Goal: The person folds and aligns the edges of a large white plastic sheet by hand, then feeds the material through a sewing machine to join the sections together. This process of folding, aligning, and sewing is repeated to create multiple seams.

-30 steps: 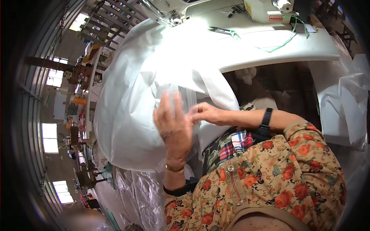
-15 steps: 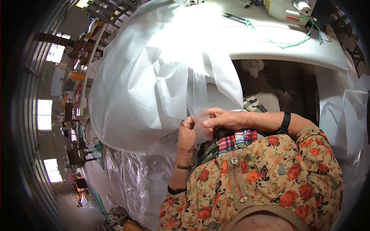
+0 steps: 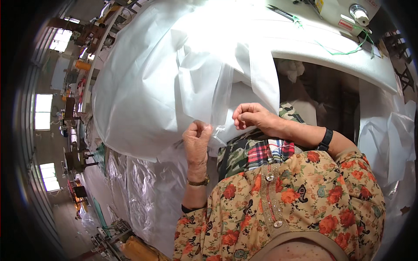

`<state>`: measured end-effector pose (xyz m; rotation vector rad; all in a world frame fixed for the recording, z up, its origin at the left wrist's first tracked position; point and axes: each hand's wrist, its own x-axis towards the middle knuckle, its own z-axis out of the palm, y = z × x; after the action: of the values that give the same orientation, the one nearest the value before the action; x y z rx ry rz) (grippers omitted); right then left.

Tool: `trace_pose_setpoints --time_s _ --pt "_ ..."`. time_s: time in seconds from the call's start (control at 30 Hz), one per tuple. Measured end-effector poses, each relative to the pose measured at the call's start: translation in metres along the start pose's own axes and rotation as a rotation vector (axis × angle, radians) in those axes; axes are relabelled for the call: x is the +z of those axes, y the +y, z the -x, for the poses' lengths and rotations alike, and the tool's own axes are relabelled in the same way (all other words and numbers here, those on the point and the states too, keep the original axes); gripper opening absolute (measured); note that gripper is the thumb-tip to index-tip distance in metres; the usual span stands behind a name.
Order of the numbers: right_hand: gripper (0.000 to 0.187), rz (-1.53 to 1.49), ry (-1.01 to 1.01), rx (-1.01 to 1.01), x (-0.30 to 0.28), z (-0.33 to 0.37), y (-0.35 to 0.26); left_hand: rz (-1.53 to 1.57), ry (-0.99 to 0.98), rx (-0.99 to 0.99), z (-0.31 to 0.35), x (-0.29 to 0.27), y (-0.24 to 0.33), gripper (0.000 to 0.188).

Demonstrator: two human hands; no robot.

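A large white plastic-like sheet [image 3: 135,95] drapes over the white table and hangs down in front of me. Along it runs a narrow clear plastic strip [image 3: 222,93], its lower end creased. My left hand [image 3: 197,141] is closed in a pinch at the strip's lower end, beside the sheet's edge. To the right of it, my right hand [image 3: 257,118] hovers above my lap, apart from the strip. Its fingers are loosely curled, and I see nothing in them. Strong glare washes out the sheet's far part.
On the white tabletop [image 3: 300,39] lie dark pointed snips [image 3: 281,12] and green string [image 3: 344,52]. A white machine [image 3: 348,17] with a round knob stands at the far right. More white sheeting [image 3: 383,139] hangs at the right; crinkled clear film [image 3: 139,195] lies at the left.
My right hand has let go of the clear strip and moved up and right. My left hand has shifted slightly left, still pinching. The strip's lower end now shows between the hands.
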<state>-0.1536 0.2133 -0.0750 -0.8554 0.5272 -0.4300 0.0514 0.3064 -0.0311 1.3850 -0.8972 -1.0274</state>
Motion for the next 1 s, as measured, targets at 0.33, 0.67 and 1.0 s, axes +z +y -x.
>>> trace_pose_setpoints --time_s 0.33,0.67,1.0 --pt "0.022 0.251 -0.007 -0.134 0.022 -0.001 -0.010 -0.152 -0.091 0.035 0.005 0.009 0.002 0.014" --pt "0.015 0.215 0.093 -0.019 0.006 0.010 -0.004 -0.037 0.011 0.054 -0.003 -0.002 0.008 0.012" --pt "0.021 1.686 0.287 -0.718 0.021 0.002 -0.100 -0.074 -0.001 0.033 -0.001 -0.002 0.003 0.010"
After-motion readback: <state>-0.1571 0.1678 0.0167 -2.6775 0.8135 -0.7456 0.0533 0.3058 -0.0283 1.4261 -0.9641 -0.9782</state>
